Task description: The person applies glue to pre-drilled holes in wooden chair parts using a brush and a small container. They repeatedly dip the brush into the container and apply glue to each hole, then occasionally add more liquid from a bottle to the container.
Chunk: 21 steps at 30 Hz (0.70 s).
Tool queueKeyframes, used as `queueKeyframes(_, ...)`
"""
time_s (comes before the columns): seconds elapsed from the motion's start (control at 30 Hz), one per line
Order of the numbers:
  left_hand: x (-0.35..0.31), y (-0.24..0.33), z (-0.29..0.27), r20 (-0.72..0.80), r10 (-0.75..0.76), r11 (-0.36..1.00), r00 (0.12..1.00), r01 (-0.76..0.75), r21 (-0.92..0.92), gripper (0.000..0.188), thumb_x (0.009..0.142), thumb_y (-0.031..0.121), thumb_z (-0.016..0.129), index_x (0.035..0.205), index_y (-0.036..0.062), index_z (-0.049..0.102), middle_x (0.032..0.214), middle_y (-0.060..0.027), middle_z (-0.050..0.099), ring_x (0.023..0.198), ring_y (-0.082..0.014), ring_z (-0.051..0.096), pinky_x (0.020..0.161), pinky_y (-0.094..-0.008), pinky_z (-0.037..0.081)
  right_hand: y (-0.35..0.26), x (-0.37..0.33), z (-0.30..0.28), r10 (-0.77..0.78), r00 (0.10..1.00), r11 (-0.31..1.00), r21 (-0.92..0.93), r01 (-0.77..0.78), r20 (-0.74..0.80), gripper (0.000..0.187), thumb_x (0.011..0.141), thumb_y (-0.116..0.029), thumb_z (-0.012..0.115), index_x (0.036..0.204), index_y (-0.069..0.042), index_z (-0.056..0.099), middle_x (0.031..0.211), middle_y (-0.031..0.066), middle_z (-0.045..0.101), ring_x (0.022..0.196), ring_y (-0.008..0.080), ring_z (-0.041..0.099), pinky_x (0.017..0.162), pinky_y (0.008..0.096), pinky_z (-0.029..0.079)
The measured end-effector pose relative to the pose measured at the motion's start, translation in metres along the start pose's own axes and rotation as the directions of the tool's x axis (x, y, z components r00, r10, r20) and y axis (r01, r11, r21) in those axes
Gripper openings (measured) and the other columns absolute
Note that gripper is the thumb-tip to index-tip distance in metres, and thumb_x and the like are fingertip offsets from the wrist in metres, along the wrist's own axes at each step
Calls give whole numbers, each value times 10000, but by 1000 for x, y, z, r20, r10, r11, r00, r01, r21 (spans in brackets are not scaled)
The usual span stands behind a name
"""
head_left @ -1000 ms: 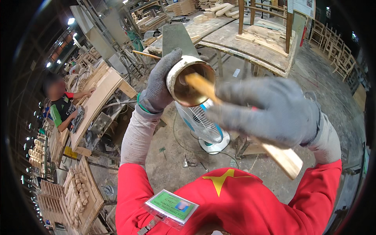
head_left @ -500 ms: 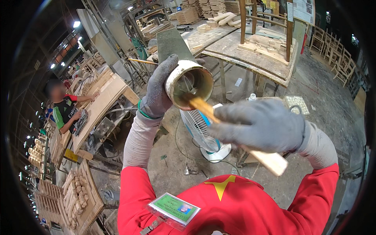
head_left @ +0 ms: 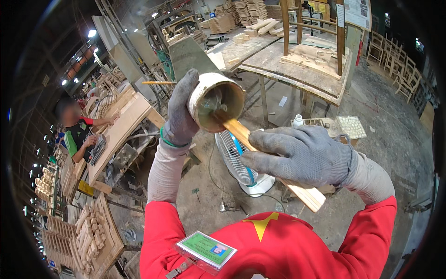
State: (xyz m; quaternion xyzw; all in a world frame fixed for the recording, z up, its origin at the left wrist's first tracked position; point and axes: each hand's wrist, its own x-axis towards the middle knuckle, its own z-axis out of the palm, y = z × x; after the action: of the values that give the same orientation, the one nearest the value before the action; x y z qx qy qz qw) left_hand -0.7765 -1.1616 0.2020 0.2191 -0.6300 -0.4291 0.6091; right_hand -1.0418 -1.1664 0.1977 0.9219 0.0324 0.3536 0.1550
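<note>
My gloved left hand is closed around a stained, cream-coloured cup, which is tilted so that its mouth faces me. Inside it is some pale, glossy residue. Beyond the cup, beside the left fingers, are a flat grey-green plate and a thin yellow stick; how they are held is hidden. In my gloved right hand is a flat wooden stick, gripped between thumb and fingers. Its darker far end reaches into the cup, and the pale end sticks out below the hand.
A blue-and-white fan stands on the floor below the cup. Ahead is a workbench with a brown wooden frame. To the right sits a white bottle. At left a person works at a board-topped bench.
My left hand has shifted left with the cup, the grey-green plate and the thin stick. The wooden stick and my right hand have also moved slightly left, and the stick's tip remains inside the cup.
</note>
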Motion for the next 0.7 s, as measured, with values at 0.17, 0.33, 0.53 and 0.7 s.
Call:
queueKeyframes(0.17,3,-2,14,-39,9,999,999,-11,-45,414,936,304,396,1134,-34,528,1065,-171,610,972,-243,605,898,-352,474,20,1,-9,68,974,996,-40,-78,-216,315,736,-198,589,1048,-201,637,1021,53,623,858,202,641,620,282,535)
queueKeyframes(0.33,-2,-1,14,-100,22,998,995,-28,-59,430,937,307,423,1195,-34,463,1124,-193,573,1007,-276,591,918,-388,468,10,-19,13,166,965,985,89,-150,-204,337,727,-195,596,1061,-205,637,1033,62,628,933,242,631,698,300,536)
queueKeyframes(0.53,-2,-13,19,-151,-11,977,988,-22,-214,482,937,310,455,1267,-35,384,1194,-220,529,1049,-316,574,944,-430,460,3,-21,12,245,949,923,347,-165,-201,331,760,-137,619,1088,-171,604,980,74,609,848,254,619,637,302,524)
queueKeyframes(0.7,0,-15,20,17,95,946,995,-85,-314,477,966,337,279,1206,-31,465,1165,-212,561,1072,-291,563,956,-419,452,-3,-13,5,176,967,976,163,-146,-185,311,772,-118,598,1075,-188,602,999,76,604,848,246,618,634,307,530)
